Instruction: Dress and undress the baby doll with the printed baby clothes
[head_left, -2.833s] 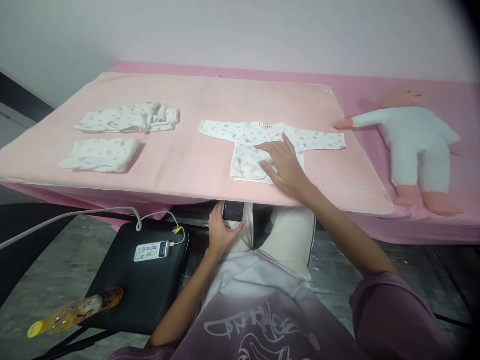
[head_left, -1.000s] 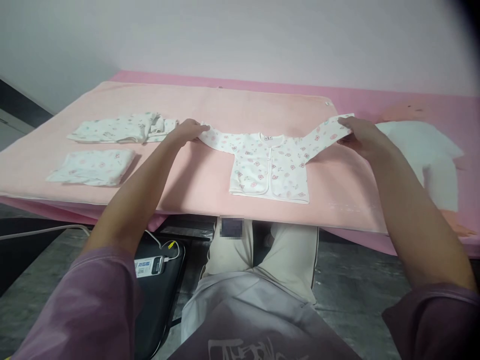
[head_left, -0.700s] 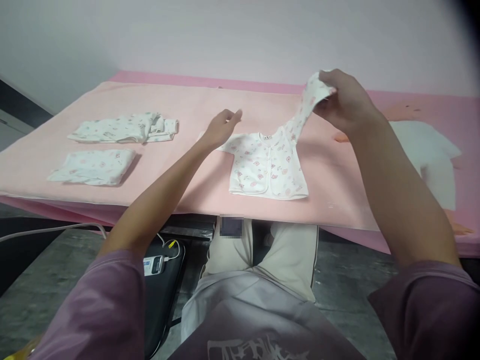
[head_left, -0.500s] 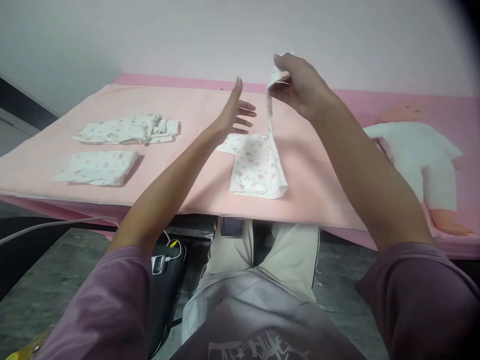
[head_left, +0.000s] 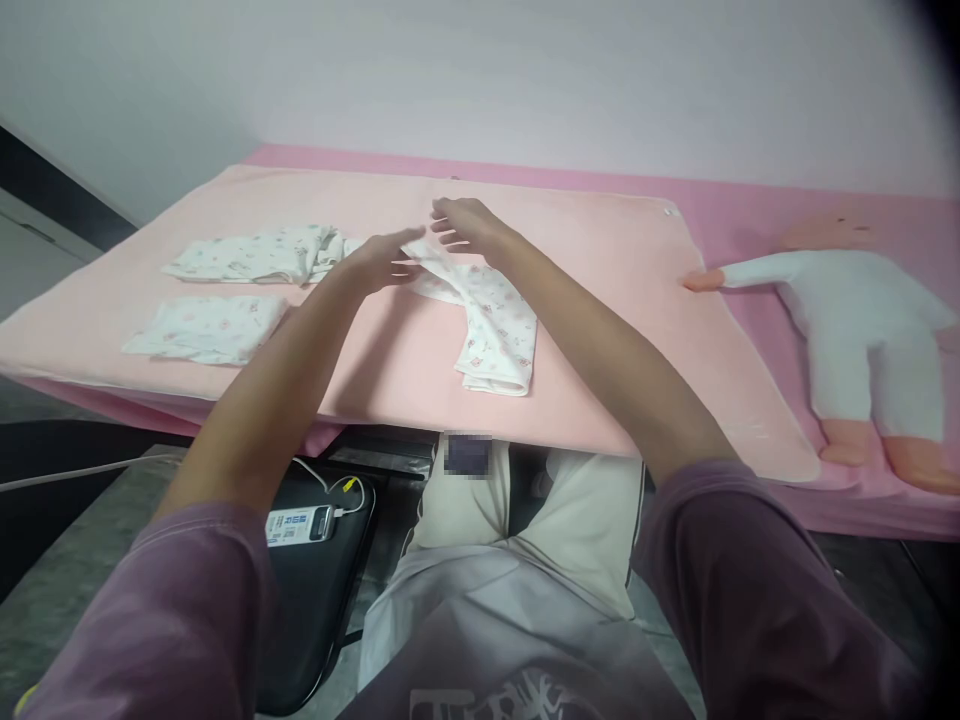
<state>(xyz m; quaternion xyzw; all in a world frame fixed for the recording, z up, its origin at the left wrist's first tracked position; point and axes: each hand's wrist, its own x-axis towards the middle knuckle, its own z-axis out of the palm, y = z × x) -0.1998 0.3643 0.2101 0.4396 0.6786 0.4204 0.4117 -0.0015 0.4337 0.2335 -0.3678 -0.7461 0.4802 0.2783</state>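
A small white baby shirt (head_left: 496, 335) with pink prints lies folded lengthwise near the front edge of the pink-covered table. One sleeve is raised to the left, and its end sits between the thumb and fingers of my left hand (head_left: 381, 262), which is closed on it. Just above and to the right, my right hand (head_left: 471, 228) has its fingers stretched out and holds nothing. The shirt's other sleeve lies partly hidden beneath the raised one.
Left on the pink tabletop (head_left: 600, 260) lie a folded printed garment (head_left: 247, 257) and a smaller folded cloth (head_left: 214, 328). At the right rests a doll in white (head_left: 855, 310). Below, a white cabled device (head_left: 300, 525) sits on a black stool (head_left: 315, 600).
My right hand has moved left and let go of the sleeve, which now reaches across to my left hand. The shirt's right side has folded over leftward. My left hand moved left and lower.
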